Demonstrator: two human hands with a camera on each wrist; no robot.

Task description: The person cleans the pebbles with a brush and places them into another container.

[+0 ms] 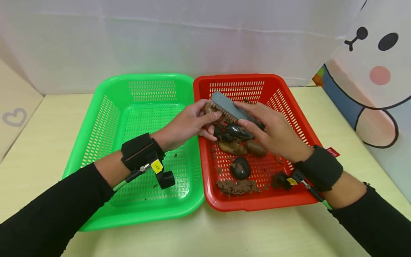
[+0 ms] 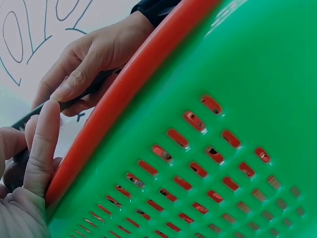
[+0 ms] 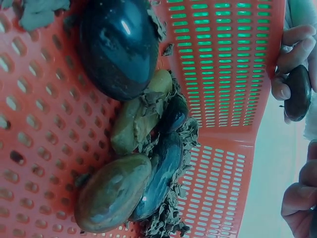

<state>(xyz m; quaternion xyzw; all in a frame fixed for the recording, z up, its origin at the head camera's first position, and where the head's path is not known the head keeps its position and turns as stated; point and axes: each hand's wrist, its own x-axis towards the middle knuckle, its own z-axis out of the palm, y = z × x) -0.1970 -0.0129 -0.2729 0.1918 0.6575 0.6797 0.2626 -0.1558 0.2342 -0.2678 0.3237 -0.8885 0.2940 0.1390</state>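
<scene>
Over the red basket (image 1: 257, 206), the left hand (image 1: 189, 123) pinches a brown stone (image 1: 209, 108) and the right hand (image 1: 277, 131) grips a brush (image 1: 226, 104). It looks like scrubbing; next, the stone may need turning.

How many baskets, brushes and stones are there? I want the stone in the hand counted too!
Baskets: 2 (green basket, red basket)
Brush: 1, in the right hand
Held stone: 1, in the left hand
Stones lying in the red basket: 5 that I can see
Total: 9
</scene>
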